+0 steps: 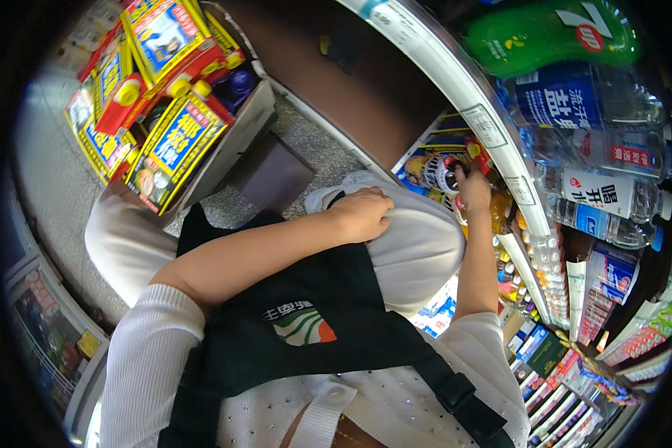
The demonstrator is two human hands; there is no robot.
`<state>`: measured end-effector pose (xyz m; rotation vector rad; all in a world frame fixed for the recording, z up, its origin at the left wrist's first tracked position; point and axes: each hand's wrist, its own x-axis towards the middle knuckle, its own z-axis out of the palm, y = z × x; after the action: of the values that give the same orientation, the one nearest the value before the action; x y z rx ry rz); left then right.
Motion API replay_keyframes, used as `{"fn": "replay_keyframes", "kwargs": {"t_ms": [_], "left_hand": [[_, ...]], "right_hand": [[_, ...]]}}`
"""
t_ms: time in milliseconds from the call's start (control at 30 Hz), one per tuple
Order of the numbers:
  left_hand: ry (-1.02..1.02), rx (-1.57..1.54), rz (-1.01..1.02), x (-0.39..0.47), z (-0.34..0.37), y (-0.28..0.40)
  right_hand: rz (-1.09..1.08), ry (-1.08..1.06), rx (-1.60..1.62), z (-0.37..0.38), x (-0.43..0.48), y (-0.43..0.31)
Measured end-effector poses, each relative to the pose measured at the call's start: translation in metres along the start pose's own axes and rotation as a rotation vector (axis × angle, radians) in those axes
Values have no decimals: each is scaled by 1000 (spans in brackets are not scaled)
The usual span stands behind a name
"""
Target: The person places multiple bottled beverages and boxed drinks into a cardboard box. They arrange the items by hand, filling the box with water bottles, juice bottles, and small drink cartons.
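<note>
My left hand (363, 216) rests on the light trousers over my right knee, its fingers curled in and nothing visible in them. My right hand (473, 187) reaches to the bottom level of the shelf unit, its fingers around the dark upper end of a labelled drink bottle (434, 171). The bottle lies among colourful packs and other bottles, partly hidden by the hand. At the upper left, an open cardboard box (235, 145) holds several red, yellow and blue drink cartons (173, 148) with yellow caps.
Shelf edges with price strips (484, 126) curve past my right arm. Large bottles, one a green 7UP bottle (549, 39), stand on the shelf at the right. A brown shelf board (336, 73) lies ahead, above the speckled floor (294, 120). A glass-fronted cabinet (50, 336) is at the left.
</note>
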<state>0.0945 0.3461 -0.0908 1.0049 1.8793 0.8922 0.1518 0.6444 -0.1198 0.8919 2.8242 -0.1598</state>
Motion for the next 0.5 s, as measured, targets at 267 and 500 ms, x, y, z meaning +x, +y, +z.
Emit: {"fn": "replay_keyframes", "kwargs": {"t_ms": [267,500], "left_hand": [[160,-344,-142,-2,15,-36],[482,-1417,-437,-25,-28,-44]], "right_hand": [[-259,175,-23,-29,-32,-104],[-509,203,239,-59,-80,-236]]}}
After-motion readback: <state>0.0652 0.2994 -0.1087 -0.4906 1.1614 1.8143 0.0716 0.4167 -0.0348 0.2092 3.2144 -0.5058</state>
